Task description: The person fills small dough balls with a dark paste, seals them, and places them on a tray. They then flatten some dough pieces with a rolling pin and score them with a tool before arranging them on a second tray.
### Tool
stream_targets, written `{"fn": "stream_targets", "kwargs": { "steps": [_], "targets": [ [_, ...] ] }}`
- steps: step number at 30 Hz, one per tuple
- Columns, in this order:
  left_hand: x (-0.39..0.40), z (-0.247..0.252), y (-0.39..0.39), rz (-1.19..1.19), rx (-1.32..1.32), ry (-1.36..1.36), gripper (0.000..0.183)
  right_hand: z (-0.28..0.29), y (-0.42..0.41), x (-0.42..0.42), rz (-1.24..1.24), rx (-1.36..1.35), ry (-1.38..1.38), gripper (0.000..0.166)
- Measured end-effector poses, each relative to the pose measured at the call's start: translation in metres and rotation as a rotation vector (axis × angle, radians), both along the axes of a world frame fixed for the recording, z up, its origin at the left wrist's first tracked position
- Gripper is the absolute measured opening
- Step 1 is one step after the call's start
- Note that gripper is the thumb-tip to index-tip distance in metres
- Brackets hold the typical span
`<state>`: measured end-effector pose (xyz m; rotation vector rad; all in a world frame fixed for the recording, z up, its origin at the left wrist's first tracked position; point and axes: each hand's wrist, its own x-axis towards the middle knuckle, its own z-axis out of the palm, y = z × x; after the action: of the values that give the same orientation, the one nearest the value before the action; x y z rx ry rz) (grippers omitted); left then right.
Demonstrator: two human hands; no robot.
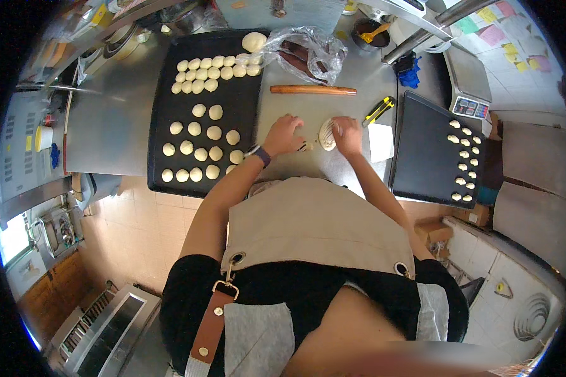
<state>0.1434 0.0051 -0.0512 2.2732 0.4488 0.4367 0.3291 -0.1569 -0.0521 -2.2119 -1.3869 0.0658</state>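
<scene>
A flattened oval of pale dough (327,135) with slanted lines across its face lies on the steel worktop before me. My right hand (348,136) grips its right edge, with fingertips over the dough. To the left, my left hand (284,135) hovers low over the worktop, fingers apart and holding nothing. By its heel lies a small dough scrap (306,147) with dark stripes. Beyond both hands rests a wooden rolling pin (313,90). A yellow-and-black utility knife (378,111) and a white scraper (381,143) lie beside my right hand.
On the left, a black baking tray (238,181) holds many round dough balls and one larger lump (254,42). A plastic bag (306,52) with dark brown dough overlaps its corner. The right-hand tray (420,146) carries small shaped pieces. Behind it stands a digital scale (469,80).
</scene>
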Motion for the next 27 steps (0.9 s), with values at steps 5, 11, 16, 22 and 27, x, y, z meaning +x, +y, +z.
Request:
{"fn": "stream_targets", "kwargs": {
  "steps": [5,11,16,22,27],
  "targets": [
    [0.075,-0.028,-0.002,-0.048,-0.236,0.179,0.022,-0.027,0.021,0.035,-0.141,-0.466,0.388,0.025],
    [0.091,-0.046,-0.018,-0.058,-0.103,0.245,0.011,-0.023,0.011,0.035,-0.017,-0.276,0.504,0.019],
    [0.078,-0.006,-0.013,-0.120,-0.462,0.221,0.016,-0.001,-0.006,0.043,0.098,-0.234,0.705,0.014],
    [0.072,0.054,0.000,-0.132,-0.546,0.021,0.021,0.067,-0.009,0.051,0.075,0.005,0.831,0.012],
    [0.064,0.052,-0.009,-0.145,-0.219,-0.040,0.011,0.056,-0.011,0.039,0.170,0.052,0.460,0.013]
  ]
}}
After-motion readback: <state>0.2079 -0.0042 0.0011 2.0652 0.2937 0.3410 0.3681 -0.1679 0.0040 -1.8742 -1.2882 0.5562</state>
